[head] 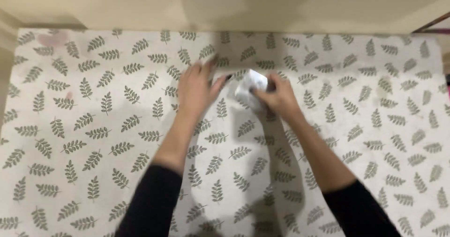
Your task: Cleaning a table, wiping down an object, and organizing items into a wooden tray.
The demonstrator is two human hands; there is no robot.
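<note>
Our right hand [281, 98] pinches a crumpled white paper [252, 88] above mid-desk [93, 124], leaf-print cloth. Left hand [197, 89] beside it, fingers [208, 66] spread, blurred. Step: working paper between hands. Next needs left fingers gripping its free edge.

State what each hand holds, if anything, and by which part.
The right hand grips a small white crumpled paper-like object by its right side. The left hand is open beside it and holds nothing.

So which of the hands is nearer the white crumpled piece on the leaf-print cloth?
Right. The right hand grips the white crumpled piece from its right side. The left hand lies open just left of it, thumb stretched toward it, apparently not touching.
</note>
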